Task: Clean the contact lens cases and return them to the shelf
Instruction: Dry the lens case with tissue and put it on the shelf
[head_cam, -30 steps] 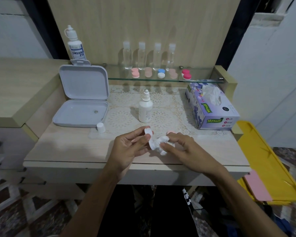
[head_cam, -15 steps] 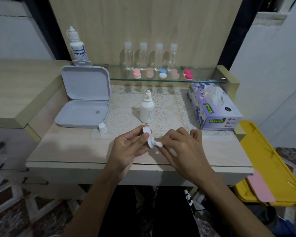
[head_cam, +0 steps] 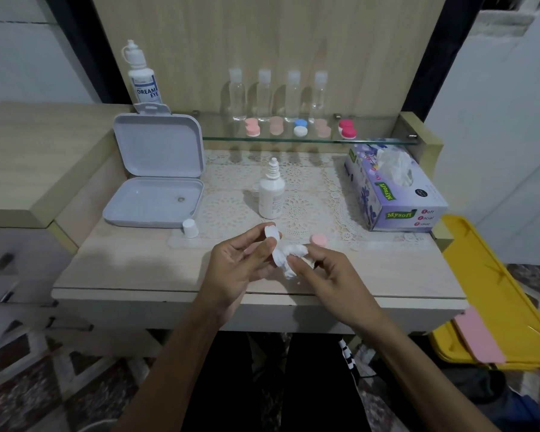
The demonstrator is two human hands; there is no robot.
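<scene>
Where hands meet: crumpled tissue (head_cam: 292,257), round case (head_cam: 273,244).

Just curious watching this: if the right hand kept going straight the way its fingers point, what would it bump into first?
The right hand, pinching a crumpled tissue, points up-left toward the left hand. It would likely meet the white lens case held there first, though depth is hard to judge.

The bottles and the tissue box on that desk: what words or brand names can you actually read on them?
"DREAM EYE": on the label of the tall bottle behind the open grey case.
"Mysoft": on the front and the side of the tissue box.
"Soft Facial Tissue": on the front of the tissue box, beside the brand.
Small round black logo on top of the box: too small to read.
Print on the small white bottle: too blurred to read.
</scene>
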